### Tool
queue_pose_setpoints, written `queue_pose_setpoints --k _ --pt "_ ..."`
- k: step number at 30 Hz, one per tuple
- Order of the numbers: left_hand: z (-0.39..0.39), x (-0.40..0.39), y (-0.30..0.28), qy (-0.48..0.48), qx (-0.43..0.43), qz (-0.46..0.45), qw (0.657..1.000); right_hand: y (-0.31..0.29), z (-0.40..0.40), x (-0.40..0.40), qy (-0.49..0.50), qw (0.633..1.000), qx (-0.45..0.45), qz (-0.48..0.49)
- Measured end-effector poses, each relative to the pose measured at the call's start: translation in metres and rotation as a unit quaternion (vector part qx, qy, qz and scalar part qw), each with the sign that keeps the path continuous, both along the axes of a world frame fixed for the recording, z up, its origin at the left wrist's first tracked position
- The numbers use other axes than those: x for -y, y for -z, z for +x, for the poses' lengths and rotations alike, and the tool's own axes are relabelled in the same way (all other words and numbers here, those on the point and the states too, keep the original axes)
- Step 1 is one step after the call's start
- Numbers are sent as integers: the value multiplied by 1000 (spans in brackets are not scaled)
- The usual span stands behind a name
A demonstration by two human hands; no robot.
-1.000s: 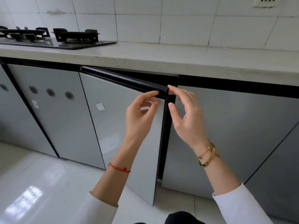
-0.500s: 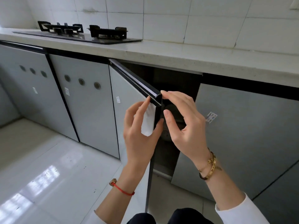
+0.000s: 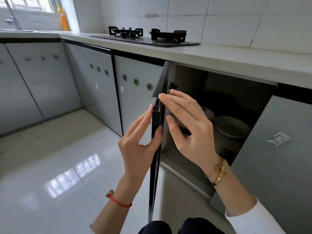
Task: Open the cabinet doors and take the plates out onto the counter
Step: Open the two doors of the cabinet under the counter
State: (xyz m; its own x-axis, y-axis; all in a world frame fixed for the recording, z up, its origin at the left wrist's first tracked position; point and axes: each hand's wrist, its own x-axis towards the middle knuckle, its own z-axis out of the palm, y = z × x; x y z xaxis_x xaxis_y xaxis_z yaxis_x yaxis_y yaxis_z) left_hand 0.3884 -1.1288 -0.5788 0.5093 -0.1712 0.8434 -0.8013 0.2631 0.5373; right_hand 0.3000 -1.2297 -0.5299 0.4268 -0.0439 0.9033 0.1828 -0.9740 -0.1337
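The grey cabinet door point(image 3: 156, 159) with a black edge stands swung wide, edge-on to me. My left hand point(image 3: 140, 141) pinches its free edge, fingers on the outside and thumb on the black rim. My right hand point(image 3: 187, 130) rests with its fingertips on the door's top corner from the inner side, fingers spread. Inside the dark cabinet a pale stack of plates or bowls point(image 3: 231, 127) sits on the shelf, partly hidden behind my right hand. The neighbouring right door point(image 3: 278, 157) is closed. The grey counter point(image 3: 236, 56) runs above.
A black gas hob point(image 3: 146, 37) sits on the counter to the left. Closed grey cabinet doors point(image 3: 101, 85) line the left run and the corner. An orange bottle point(image 3: 63, 19) stands by the window. Glossy white floor tiles point(image 3: 59, 166) lie below.
The left door has swung from slightly ajar to wide, exposing the cabinet interior and dishes. Both hands followed its edge, and my view has shifted leftward.
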Motion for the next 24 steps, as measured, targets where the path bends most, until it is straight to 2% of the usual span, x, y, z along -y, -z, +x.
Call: queue_pose_setpoints --k 13,24 --pt "86 -54 -1 -94 -32 67 993 -2 106 -34 -81 996 -46 -19" --pt "150 -64 3 -139 -48 87 985 -4 173 -49 -22 994 -84 -72"
